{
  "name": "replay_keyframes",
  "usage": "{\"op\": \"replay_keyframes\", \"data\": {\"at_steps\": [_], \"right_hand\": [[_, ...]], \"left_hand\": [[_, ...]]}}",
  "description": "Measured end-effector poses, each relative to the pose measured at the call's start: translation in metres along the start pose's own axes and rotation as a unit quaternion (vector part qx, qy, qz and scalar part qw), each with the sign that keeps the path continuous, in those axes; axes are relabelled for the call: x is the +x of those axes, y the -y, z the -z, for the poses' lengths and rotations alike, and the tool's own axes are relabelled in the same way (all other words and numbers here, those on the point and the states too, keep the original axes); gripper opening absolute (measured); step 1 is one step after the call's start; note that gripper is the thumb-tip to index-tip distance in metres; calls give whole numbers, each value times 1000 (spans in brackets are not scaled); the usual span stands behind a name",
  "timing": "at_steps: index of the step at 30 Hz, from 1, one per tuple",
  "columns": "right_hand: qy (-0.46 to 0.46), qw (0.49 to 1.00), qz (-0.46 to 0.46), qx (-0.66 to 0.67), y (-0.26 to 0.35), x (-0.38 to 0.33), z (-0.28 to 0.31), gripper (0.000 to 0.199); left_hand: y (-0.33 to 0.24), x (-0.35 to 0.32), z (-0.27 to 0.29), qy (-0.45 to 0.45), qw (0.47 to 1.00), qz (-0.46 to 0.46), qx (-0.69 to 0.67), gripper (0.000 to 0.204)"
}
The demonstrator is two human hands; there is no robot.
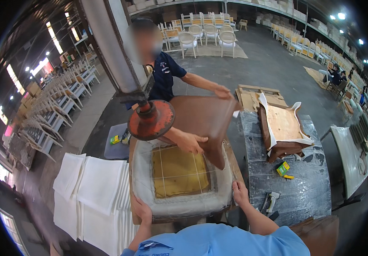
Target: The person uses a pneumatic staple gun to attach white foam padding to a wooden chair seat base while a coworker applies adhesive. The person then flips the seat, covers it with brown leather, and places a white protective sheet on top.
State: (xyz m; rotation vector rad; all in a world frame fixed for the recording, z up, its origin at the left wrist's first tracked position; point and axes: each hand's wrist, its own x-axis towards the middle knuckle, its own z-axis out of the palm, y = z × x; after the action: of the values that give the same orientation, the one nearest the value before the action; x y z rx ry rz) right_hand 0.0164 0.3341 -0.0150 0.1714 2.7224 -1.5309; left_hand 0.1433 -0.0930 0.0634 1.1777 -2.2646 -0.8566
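Note:
A padded ring wrapped in cloudy plastic point(184, 205) rests on a wooden board point(236, 168) in front of me. Its square opening shows yellowish foam crossed by thin cords point(179, 170). My left hand point(143, 210) lies against the ring's near left side, fingers stretched out. At the near right side my right hand point(240, 193) touches the board's edge, its fingers extended. Across from me, a co-worker's two hands point(188, 141) hold a brown leather-like seat cover point(205, 117), tilted over the ring's far part. A red round press plate point(151, 120) hangs above the far left corner.
White foam sheets point(100, 183) are stacked left. On the plastic-covered table point(256, 170) right are a wooden panel with brown and white fabric edges point(284, 121), a yellow-green box point(283, 169) and a staple gun point(272, 202). A metal column point(115, 47) rises far left; chairs point(209, 32) stand beyond.

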Motion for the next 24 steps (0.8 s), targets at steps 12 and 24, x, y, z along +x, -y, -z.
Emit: {"op": "replay_keyframes", "data": {"at_steps": [12,24], "right_hand": [[-68,998,-3,-9,14,-14,-16,38],[-86,995,16,-44,15,-33,-27,35]], "left_hand": [[11,21,-4,64,997,-27,29,61],[7,40,-4,60,996,-68,13,58]]}}
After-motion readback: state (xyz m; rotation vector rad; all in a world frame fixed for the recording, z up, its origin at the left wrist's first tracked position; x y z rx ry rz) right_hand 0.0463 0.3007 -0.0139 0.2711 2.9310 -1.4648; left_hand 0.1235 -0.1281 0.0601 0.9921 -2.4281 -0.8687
